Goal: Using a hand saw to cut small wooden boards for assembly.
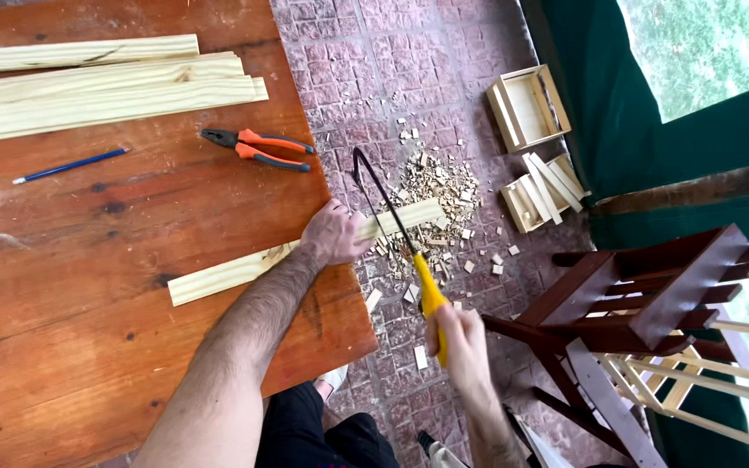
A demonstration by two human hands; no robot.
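Note:
A pale wooden strip [227,273] lies across the brown wooden table [88,303], its end sticking out past the table's right edge. My left hand [333,234] presses down on the strip at that edge. My right hand [459,340] grips the yellow handle of a hacksaw [392,217]. The saw's black frame and blade cross the overhanging end of the strip just right of my left hand.
Several long pale boards [106,87] lie at the table's far side, with orange-handled pliers [257,149] and a blue pencil [71,165] nearer. Offcuts [439,186] litter the brick floor. Two small wooden boxes [528,106] and a dark red wooden chair [643,295] stand to the right.

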